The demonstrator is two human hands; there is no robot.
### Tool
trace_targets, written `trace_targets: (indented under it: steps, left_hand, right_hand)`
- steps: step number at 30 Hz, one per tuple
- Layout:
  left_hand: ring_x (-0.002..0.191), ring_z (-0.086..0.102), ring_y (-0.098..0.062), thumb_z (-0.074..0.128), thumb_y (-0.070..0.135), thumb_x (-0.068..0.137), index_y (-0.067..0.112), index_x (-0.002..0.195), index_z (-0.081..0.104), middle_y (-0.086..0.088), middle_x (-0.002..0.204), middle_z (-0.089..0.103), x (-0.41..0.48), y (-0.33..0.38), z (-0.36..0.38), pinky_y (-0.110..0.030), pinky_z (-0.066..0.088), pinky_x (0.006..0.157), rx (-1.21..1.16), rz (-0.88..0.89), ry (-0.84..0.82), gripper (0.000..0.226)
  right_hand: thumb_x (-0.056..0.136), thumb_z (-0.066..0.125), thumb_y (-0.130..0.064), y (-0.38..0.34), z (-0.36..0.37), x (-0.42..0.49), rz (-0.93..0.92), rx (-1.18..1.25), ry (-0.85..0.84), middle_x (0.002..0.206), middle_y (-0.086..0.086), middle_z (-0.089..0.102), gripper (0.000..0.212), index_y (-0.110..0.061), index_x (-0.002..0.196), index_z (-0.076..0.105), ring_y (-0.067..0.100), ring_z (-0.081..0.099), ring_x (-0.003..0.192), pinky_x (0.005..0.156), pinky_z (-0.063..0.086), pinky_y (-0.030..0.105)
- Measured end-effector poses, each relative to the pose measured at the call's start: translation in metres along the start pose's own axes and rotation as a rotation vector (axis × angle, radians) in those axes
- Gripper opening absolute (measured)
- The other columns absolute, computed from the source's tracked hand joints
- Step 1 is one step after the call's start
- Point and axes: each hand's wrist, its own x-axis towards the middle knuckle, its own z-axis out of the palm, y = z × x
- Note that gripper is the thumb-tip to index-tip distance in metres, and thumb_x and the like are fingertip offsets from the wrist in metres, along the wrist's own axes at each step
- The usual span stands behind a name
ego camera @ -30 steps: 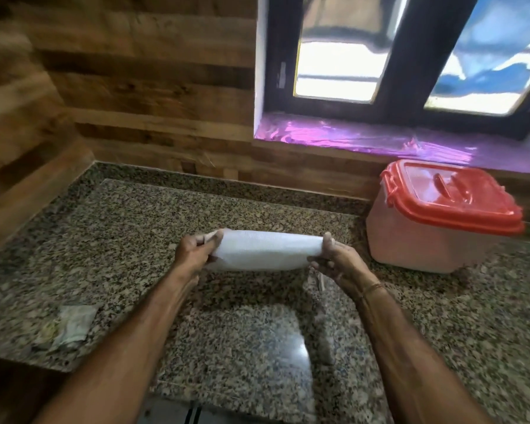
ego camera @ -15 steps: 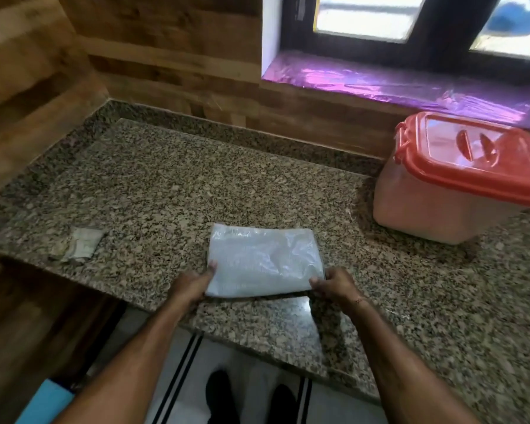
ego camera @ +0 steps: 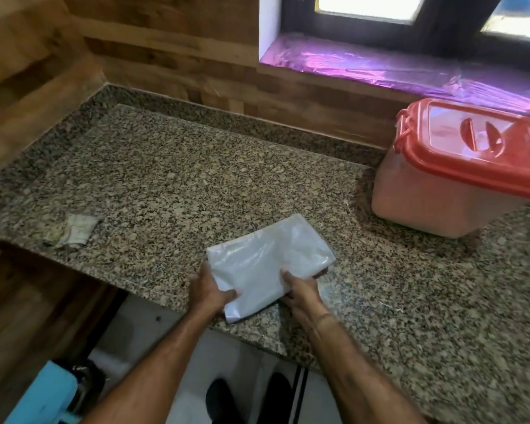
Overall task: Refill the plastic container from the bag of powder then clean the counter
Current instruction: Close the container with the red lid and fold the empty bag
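1. Head view, main item: bag of powder [ego camera: 270, 261], white and flat. It lies on the bench [ego camera: 196, 179] close to the front edge, with one corner turned toward the person.
2. Left hand [ego camera: 210, 290]: grip closed on the bag's near left edge, fingers curled onto the film.
3. Right hand [ego camera: 300, 293]: grip closed on the near right edge, thumb on top.
4. Plastic container [ego camera: 435, 203]: stands well apart from the bag, to the right and further back. Its red lid [ego camera: 484, 148] is seated on it; whether the latches are fastened cannot be told.
5. Sundries: crumpled rag [ego camera: 74, 232] near the bench's left edge, well apart from the bag.
6. Hazard, spill: opening the bag where it lies would likely send powder over the front edge onto the floor [ego camera: 153, 347].
7. Hazard, slip: the film looks smooth and the contents loose. Lifting by one edge could let the weight slump to the far end and pull the bag from both grips.
8. Hazard, sequence: the lid is still on. Bringing an opened bag over before clearing it leaves no free hand and invites a tip-over.
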Motion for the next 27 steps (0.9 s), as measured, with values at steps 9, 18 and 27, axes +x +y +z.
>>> trace_targets:
  steps: [9, 18, 27]
  left_hand:
    - [0.116, 0.069, -0.03, 0.071, 0.09, 0.054, 0.019, 0.143, 0.051, -0.013, 0.14, 0.063, 0.015, 0.033, -0.056, -0.054, 0.056, 0.1, -0.102, 0.137, -0.192, 0.116]
    - [0.121, 0.067, -0.041, 0.097, 0.047, 0.063, 0.007, 0.122, 0.07, -0.016, 0.123, 0.075, -0.001, 0.022, -0.102, -0.064, 0.05, 0.103, -0.735, -0.027, -0.438, 0.077]
    - [0.078, 0.076, -0.02, 0.076, 0.026, 0.092, 0.0, 0.104, 0.076, -0.011, 0.096, 0.08, -0.058, -0.061, -0.161, -0.025, 0.058, 0.058, -0.812, -0.034, -0.01, 0.028]
  right_hand:
    - [0.104, 0.057, -0.007, -0.05, -0.002, -0.009, -0.032, -0.321, -0.285, 0.107, 0.014, 0.077, 0.015, -0.004, 0.114, 0.068, 0.027, 0.075, 0.095, 0.082, 0.064, 0.045]
    - [0.106, 0.058, -0.021, -0.107, 0.032, -0.031, -0.157, -0.572, -0.552, 0.101, 0.012, 0.075, 0.022, -0.003, 0.108, 0.07, 0.025, 0.071, 0.09, 0.076, 0.063, 0.035]
    - [0.101, 0.067, -0.023, -0.041, 0.11, -0.084, -0.282, -0.765, -0.489, 0.085, 0.003, 0.072, 0.017, -0.008, 0.107, 0.071, 0.006, 0.067, 0.057, 0.048, 0.052, 0.018]
